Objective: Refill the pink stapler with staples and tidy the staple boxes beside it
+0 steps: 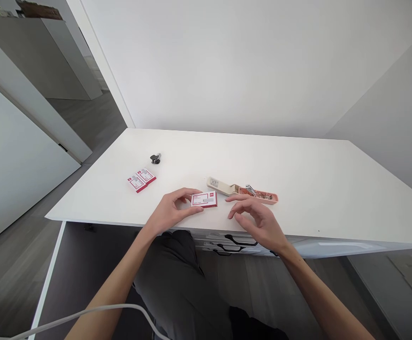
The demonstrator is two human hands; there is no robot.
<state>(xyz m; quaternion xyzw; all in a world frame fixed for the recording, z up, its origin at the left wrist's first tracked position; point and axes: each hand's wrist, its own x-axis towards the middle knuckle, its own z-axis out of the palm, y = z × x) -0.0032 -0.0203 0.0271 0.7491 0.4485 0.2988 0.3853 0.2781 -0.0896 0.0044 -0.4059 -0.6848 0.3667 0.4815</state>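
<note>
My left hand (172, 208) grips a small white-and-red box (204, 199) between thumb and fingers, at the near part of the white table. On its top is a picture of a grey bar, with print too small to read. My right hand (257, 219) hovers to the right, fingers bent and apart, holding nothing. Just beyond it lies a narrow pink case (270, 196), opened out, with a silver metal piece (250, 190) and small coppery bits inside. Its cream lid (221, 185) extends leftward and bears a square printed code.
Two similar white-and-red boxes (141, 180) lie side by side at the left. Behind them rests a small black-and-silver item (155, 158), its kind unclear. A wall (227, 66) borders the far edge of the table (308, 174). Below the front edge are drawers with black handles (241, 241).
</note>
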